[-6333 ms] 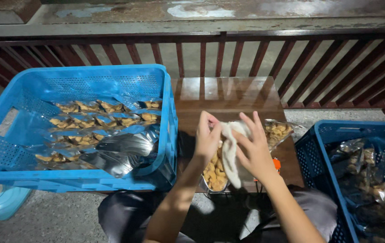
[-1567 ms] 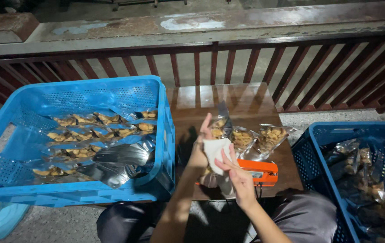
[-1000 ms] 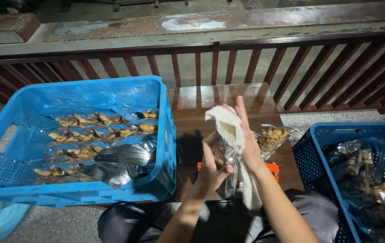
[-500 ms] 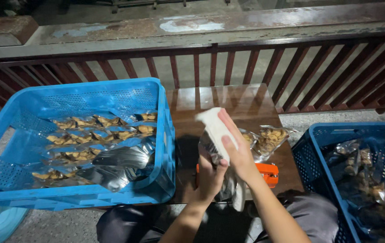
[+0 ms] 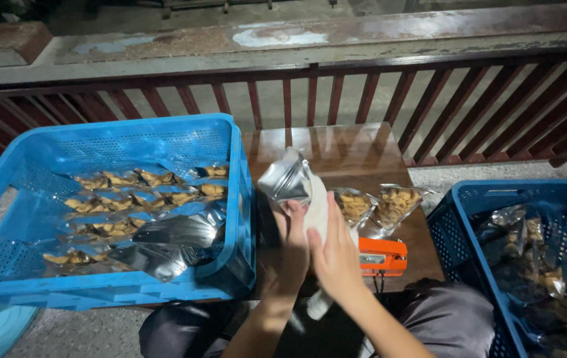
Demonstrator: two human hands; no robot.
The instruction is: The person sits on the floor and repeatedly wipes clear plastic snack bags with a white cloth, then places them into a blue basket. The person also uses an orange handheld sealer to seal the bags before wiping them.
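My left hand [image 5: 291, 255] and my right hand [image 5: 334, 255] both grip one silver foil snack pouch [image 5: 289, 178], held above the small brown wooden table [image 5: 336, 149]. The pouch's silver back faces the camera and it tilts toward the left crate. My right hand also presses a white cloth [image 5: 316, 209] against the pouch. Two clear-fronted pouches of brown snacks [image 5: 376, 205] lie on the table just right of my hands. An orange heat sealer [image 5: 383, 255] sits at the table's near edge, under my right hand.
A large blue plastic crate [image 5: 45, 152] on the left holds rows of filled pouches. Another blue crate [image 5: 489, 195] at the right holds several more pouches. A dark red railing [image 5: 363, 93] runs behind the table. My knees are below the table.
My hands have lifted a pouch off the table, wiped it with the white cloth and turned it, and it has swung left toward the big crate. Earlier frames show it held lower.
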